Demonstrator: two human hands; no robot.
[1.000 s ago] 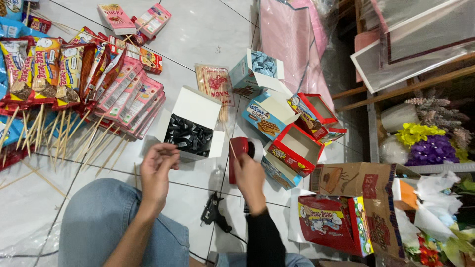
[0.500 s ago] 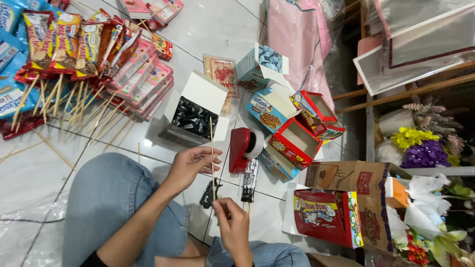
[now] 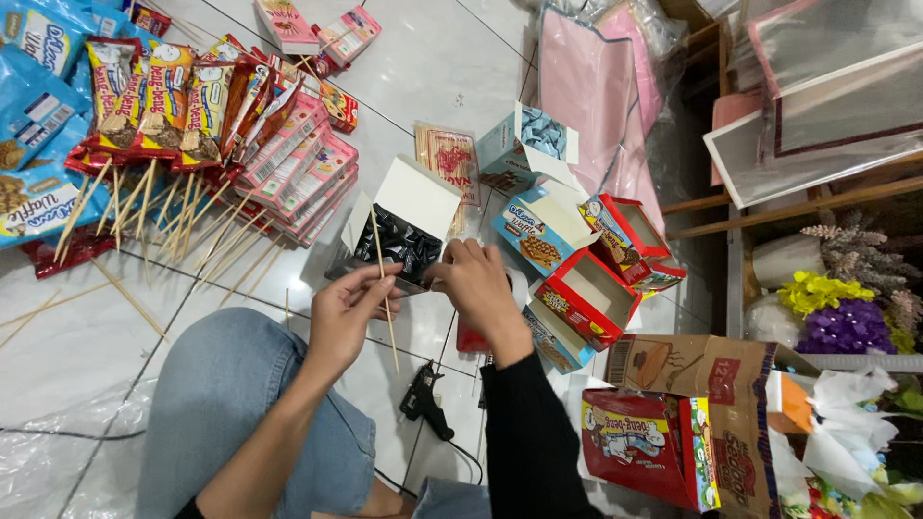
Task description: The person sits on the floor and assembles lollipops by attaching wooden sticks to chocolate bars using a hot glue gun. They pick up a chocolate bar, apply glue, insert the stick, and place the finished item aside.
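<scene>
Nearest the camera, a knee in blue jeans (image 3: 240,413) is bending over the white tile floor (image 3: 87,356), and a black glue gun (image 3: 423,399) is lying on the tiles between knee and dark sleeve. Above the knee, the left hand (image 3: 344,317) is pinching a thin wooden skewer (image 3: 385,288) between thumb and fingertips, the other fingers curling loosely; the skewer is standing nearly upright, its tip crossing a white box (image 3: 409,221) of black-wrapped sweets. Just beside it, the right hand (image 3: 476,279) is closing its fingers near the skewer's upper part (whether they are gripping the stick or a small item cannot be told). Under that wrist, a red tape dispenser (image 3: 471,338) is showing only partly. To the right, open red cartons (image 3: 601,288) and a blue wafer box (image 3: 538,231) are sitting close together, and a brown cardboard box (image 3: 711,384) is standing over a red snack carton (image 3: 635,442). To the left, snack packets taped to skewers (image 3: 183,125) are lying fanned out, beside blue wafer bags (image 3: 34,96). Farther off, pink wrapping sheets (image 3: 606,106) are leaning by a shelf, and artificial flowers (image 3: 836,308) are crowding the right edge.
</scene>
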